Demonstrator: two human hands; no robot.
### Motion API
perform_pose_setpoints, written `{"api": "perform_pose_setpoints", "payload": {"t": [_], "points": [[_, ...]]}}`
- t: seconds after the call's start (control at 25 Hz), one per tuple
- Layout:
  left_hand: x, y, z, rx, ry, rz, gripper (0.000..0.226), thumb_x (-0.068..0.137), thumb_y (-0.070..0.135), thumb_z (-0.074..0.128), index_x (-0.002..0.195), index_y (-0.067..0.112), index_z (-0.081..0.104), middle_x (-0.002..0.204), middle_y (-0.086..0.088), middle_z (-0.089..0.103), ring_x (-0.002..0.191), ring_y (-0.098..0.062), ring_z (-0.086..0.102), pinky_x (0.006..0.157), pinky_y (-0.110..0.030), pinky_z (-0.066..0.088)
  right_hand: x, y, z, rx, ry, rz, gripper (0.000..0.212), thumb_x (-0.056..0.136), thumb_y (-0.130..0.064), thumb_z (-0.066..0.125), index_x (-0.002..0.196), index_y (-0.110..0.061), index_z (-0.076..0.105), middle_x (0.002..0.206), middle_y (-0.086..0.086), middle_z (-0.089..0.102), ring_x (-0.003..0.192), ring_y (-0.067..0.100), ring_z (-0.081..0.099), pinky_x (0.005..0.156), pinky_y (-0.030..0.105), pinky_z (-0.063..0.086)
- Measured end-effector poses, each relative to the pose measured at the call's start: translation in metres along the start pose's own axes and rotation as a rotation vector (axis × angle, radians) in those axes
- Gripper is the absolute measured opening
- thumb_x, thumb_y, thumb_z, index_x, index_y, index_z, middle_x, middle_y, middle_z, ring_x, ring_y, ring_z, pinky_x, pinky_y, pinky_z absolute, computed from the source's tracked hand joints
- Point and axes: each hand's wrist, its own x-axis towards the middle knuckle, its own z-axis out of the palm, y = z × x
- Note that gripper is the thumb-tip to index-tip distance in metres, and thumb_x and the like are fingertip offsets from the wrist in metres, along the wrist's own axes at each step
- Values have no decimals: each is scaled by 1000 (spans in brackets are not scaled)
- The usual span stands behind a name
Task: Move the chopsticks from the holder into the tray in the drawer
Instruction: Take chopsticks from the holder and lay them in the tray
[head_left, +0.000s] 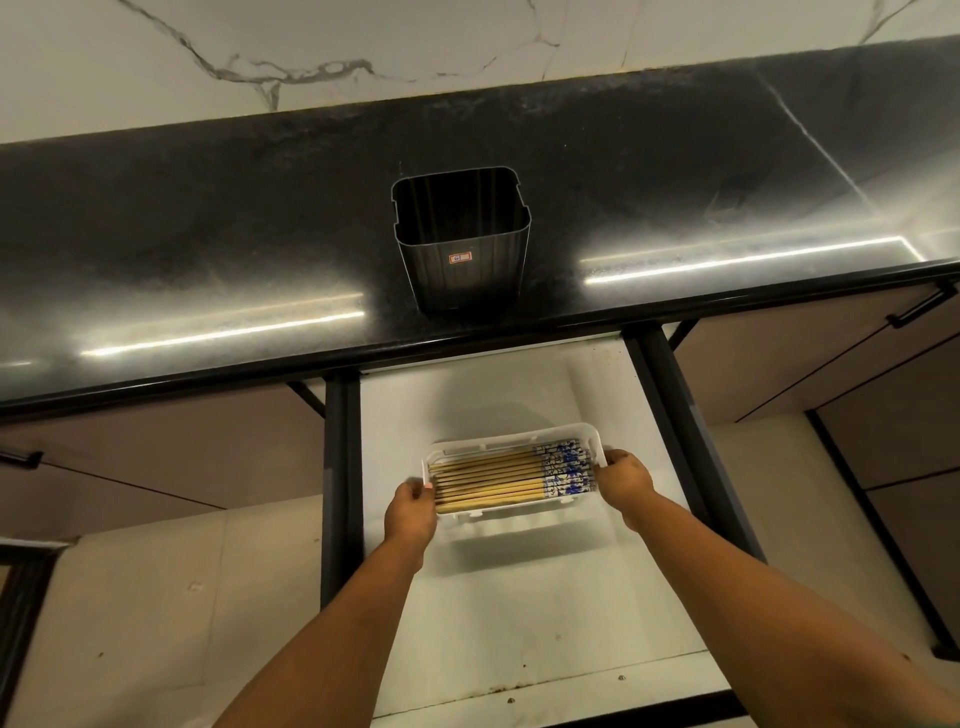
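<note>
A: Starting at nine o'clock of the tray (592, 434), what is the left hand (410, 512) doing?

B: Its fingers curl closed on the tray's left end, by the bare tips of the chopsticks (498, 480). I judge it steadies or squares the tray on the drawer (519, 623) floor.

A: And at three o'clock?

B: The right hand (626, 480) clasps the opposite end, next to the blue-patterned tops (all turned the same way, lying flat and side by side).

A: How many?

B: About ten or so sticks; packed too tight for an exact count. One tray, one drawer, two hands.

A: The holder (462, 244)?

B: One, at twelve o'clock on the black counter (208, 234), upright and apparently empty, so the move looks finished.
</note>
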Motion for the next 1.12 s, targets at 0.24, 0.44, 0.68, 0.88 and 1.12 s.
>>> {"api": "perform_pose_setpoints", "payload": {"t": [0.24, 0.44, 0.68, 0.88, 1.12], "points": [[0, 1, 1, -1, -8, -9, 35, 102, 26, 36, 134, 17, 44, 116, -6, 53, 99, -21, 48, 93, -37, 43, -1, -4, 0, 111, 0, 70, 54, 93, -4, 55, 143, -15, 37, 135, 14, 52, 104, 26, 55, 77, 30, 45], [0, 0, 1, 30, -9, 7, 35, 102, 26, 36, 135, 17, 44, 115, -6, 54, 99, -21, 49, 93, -38, 44, 2, 2, 4, 55, 1, 31, 30, 97, -8, 49, 126, -11, 54, 100, 5, 61, 78, 14, 57, 61, 22, 46], [-8, 8, 1, 38, -14, 1, 41, 102, 31, 34, 141, 17, 35, 130, -12, 51, 111, -28, 50, 96, -40, 42, -7, -4, 0, -52, 9, 10, 41, 95, -13, 53, 135, -12, 46, 123, 13, 60, 101, 27, 60, 81, 35, 52], [-36, 7, 7, 40, 120, 78, 58, 98, 36, 45, 146, 14, 23, 145, -14, 41, 127, -37, 46, 93, -39, 44, -23, 2, -14, -188, 14, -58, 68, 92, -23, 60, 148, -11, 24, 141, 17, 48, 125, 36, 49, 99, 44, 47], [-102, -25, 16, 132, 190, 334, 78, 90, 29, 61, 150, 14, 13, 153, -13, 29, 138, -35, 32, 107, -45, 36, -63, 35, -27, -160, -13, -222, 66, 90, -12, 58, 147, -17, 25, 143, 15, 45, 123, 34, 51, 90, 37, 49]]}}
